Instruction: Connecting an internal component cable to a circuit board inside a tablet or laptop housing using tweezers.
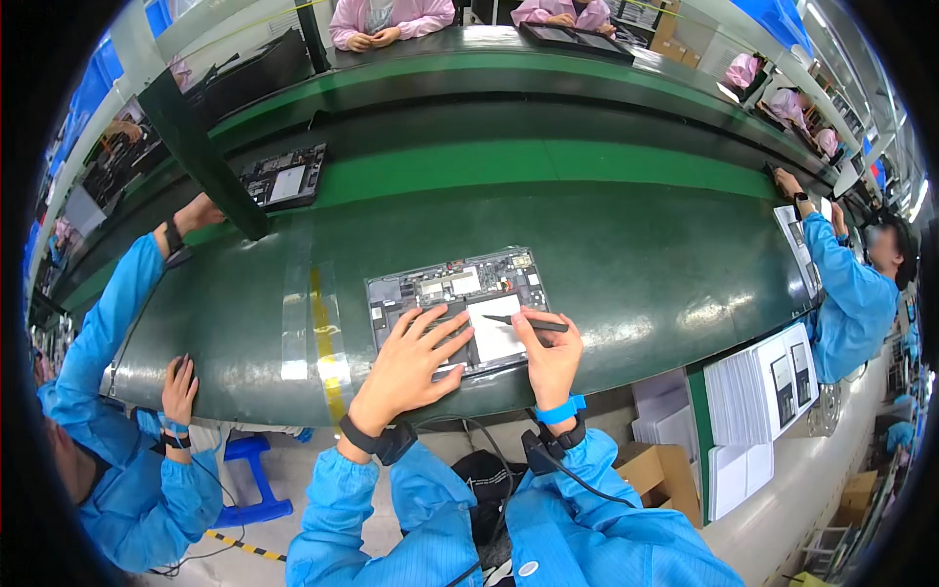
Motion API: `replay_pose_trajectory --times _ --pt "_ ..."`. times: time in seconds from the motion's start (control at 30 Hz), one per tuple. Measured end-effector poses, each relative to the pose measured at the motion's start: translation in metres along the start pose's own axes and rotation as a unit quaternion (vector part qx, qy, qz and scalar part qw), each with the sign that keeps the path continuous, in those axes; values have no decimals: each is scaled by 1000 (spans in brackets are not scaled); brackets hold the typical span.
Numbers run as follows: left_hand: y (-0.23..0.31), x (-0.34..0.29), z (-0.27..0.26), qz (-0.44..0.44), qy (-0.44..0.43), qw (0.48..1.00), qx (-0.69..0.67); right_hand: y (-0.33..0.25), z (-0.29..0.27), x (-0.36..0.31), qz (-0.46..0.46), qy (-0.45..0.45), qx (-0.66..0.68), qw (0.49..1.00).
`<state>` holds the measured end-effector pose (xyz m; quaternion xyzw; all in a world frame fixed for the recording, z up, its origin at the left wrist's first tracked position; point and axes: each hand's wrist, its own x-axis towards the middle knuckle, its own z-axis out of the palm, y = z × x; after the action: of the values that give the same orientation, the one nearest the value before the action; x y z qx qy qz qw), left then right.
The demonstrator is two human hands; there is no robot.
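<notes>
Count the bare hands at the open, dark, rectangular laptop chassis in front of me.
2. Your bare left hand spreads over the dark rectangular laptop chassis; your bare right hand is at its right side, pinching a slim black tool. None appears hidden.

Light is bounced back by the smooth, glossy green surface (665,254), and glints are caught by clear plastic tape (296,342); inside the open device (391,290), a matt, paper-like white panel (495,344) is framed by dark, dull-finished parts.

Green workbench (646,254); blue stool (257,479) on pale floor (773,519); bright strip lights (917,201)
</notes>
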<state>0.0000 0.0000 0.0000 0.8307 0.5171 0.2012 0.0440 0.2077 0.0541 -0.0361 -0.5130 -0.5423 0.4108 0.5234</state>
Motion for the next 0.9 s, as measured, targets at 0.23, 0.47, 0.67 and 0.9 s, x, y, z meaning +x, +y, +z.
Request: replay_pose_trajectory --times 0.23,0.47,0.67,0.9 --pt "3 4 3 -3 16 1000 -9 -1 0 3 -65 -5 -94 993" --pt "0 1 1 -2 12 1000 -7 0 4 1 -74 -23 -89 993" --pt "0 2 1 -5 9 1000 -5 -5 3 0 -72 -41 -97 992" --pt "0 1 1 -4 12 1000 -6 -4 3 -2 -77 -40 -104 991"
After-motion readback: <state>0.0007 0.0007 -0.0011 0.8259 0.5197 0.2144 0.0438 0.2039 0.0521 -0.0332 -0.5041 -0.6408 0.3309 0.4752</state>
